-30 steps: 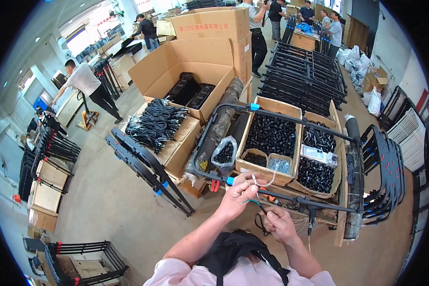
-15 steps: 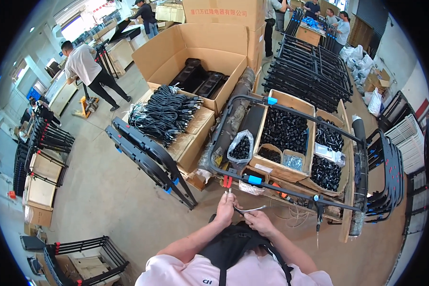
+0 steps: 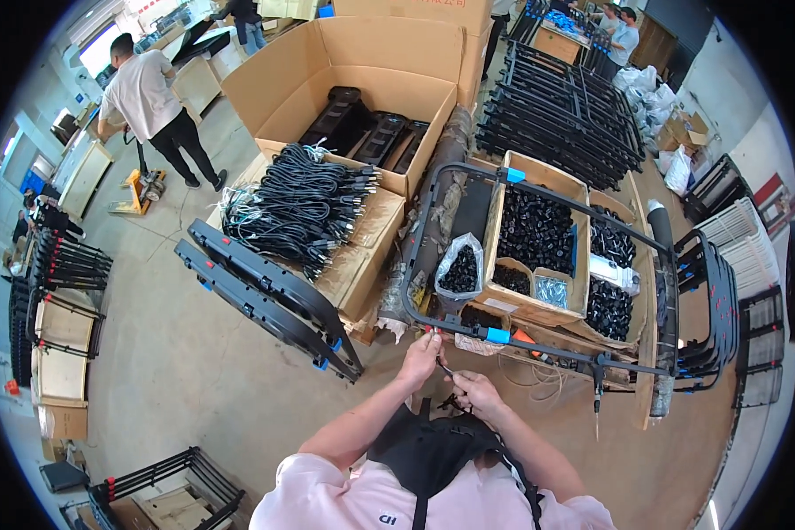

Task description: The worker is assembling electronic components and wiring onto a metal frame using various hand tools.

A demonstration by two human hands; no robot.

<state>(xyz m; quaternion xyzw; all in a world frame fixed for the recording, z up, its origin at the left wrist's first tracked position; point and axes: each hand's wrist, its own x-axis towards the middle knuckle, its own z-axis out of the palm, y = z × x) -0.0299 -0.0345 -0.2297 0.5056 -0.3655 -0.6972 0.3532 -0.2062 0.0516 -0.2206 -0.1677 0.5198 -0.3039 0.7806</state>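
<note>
My left hand [image 3: 422, 355] is closed at the near left corner of a black tubular frame [image 3: 556, 352], its fingertips by a small red part on the bar. It pinches one end of a thin dark cable [image 3: 445, 362], whose tip is mostly hidden by the fingers. Lower and to the right, my right hand [image 3: 477, 390] is closed on the same cable. Blue clips [image 3: 498, 336] sit on the frame, which lies across wooden bins. Beside the left hand stand black folded leg frames [image 3: 265, 287].
Bundled black cables [image 3: 300, 208] lie on a carton left of the frame. A wooden bin [image 3: 539, 230] holds many small black parts. An air tool [image 3: 599, 384] hangs from the near bar. A co-worker [image 3: 155, 102] stands by a yellow pallet jack [image 3: 137, 194] at far left.
My left hand has moved up to the frame's bar, covering the metal cable tip that showed before. My right hand has come slightly nearer the frame. The co-worker at left has shifted with the pallet jack.
</note>
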